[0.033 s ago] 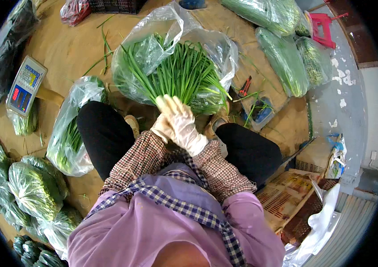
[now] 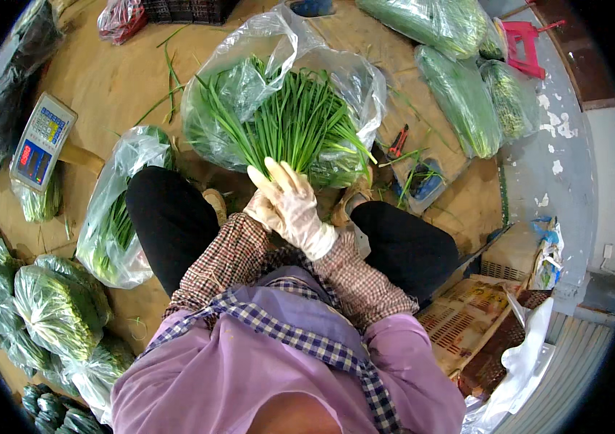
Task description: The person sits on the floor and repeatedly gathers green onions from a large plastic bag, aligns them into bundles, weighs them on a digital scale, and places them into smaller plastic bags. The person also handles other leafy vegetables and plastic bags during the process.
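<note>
Greens [image 2: 304, 116] fan out in an opened clear bag [image 2: 357, 76] beyond the right hand [image 2: 297, 215], spread over the left hand [image 2: 259, 208], whose grip I cannot tell; gathering seems underway, next calling for a steady hold.

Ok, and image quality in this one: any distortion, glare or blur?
Head view: fisheye curvature with black corners; head view: white glare on the open plastic bag; head view: long green leaves fairly crisp, gloved right hand pale, without obvious motion smear.
</note>
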Tool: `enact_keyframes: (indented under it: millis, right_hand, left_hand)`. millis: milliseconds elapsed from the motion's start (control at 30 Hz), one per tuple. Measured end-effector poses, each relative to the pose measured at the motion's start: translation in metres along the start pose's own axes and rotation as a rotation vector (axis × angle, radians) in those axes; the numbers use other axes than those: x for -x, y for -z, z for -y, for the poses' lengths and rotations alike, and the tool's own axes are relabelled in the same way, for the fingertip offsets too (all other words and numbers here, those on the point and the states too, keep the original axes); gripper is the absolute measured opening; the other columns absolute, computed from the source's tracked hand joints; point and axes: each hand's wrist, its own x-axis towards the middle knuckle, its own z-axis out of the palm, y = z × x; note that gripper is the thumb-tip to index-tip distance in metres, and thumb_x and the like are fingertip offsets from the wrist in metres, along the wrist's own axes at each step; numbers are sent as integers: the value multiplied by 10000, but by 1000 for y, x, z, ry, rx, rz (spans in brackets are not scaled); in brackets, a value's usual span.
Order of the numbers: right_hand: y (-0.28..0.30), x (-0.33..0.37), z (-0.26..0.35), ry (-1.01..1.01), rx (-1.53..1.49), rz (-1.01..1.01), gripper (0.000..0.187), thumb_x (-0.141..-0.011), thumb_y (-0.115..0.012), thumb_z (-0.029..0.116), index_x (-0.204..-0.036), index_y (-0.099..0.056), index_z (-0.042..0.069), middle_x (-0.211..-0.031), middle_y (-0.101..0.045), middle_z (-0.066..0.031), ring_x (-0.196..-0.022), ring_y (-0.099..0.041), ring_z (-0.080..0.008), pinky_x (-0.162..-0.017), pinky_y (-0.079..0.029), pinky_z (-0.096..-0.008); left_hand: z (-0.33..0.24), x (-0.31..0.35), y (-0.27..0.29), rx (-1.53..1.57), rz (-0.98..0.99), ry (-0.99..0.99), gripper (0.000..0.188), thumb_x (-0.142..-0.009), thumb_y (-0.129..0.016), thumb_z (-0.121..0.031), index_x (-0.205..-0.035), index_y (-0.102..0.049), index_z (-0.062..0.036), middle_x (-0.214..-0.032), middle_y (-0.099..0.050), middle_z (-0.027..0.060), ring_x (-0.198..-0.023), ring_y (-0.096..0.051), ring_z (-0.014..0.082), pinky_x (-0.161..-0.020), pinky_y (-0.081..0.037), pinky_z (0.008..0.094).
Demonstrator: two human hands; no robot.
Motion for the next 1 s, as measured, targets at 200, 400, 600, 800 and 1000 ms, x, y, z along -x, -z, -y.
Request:
enact_keyframes:
  millis: [200, 400, 600, 800, 1000]
  right_hand:
    - [6, 16, -50, -1003, -1976, -227, 435, -810, -601, 182, -1159, -429, -13, -1033, -552, -100, -887, -555, -171, -799, -454, -286]
    - [35, -54, 3, -512, -467, 345, 751, -832, -525, 388, -1323, -140, -31, -1152, -449, -255, -1003, -510, -359, -869, -412, -347]
    - [-4, 24, -123, -673, 195, 661, 388, -824, -507, 329, -1004, -567, -9, -818, -625, -173, -697, -616, -265, -653, -495, -315]
    - [-78, 68, -78, -1571, -1004, 365, 431, -821, -504, 394, -962, -546, -11, -791, -626, -136, -741, -588, -328, -652, -458, -402]
    - [-3, 11, 7, -495, 18, 299, 256, -859, -489, 300, -739, -507, 75, -531, -525, -96, -469, -542, -232, -380, -391, -354]
  left_hand:
    - [-85, -25, -1, -833, -29, 1002, 338, -738, -586, -40, -1056, -475, -8, -781, -553, 66, -571, -528, 135, -536, -455, 244]
    - [-105, -6, -52, -1490, 73, 653, 296, -752, -538, -95, -1020, -499, 22, -777, -593, 119, -632, -591, 196, -588, -510, 282]
    - [-133, -39, -38, -894, -57, 547, 349, -774, -518, -93, -1098, -438, 7, -828, -559, 63, -565, -461, 105, -520, -417, 249]
    - [-142, -36, -9, -887, -224, 588, 251, -806, -550, -149, -1031, -521, -44, -785, -577, 62, -581, -514, 156, -573, -440, 307]
    - [-123, -31, 8, -1041, -71, 572, 386, -872, -471, -269, -1196, -443, -62, -1178, -507, 144, -1079, -482, 263, -904, -402, 420]
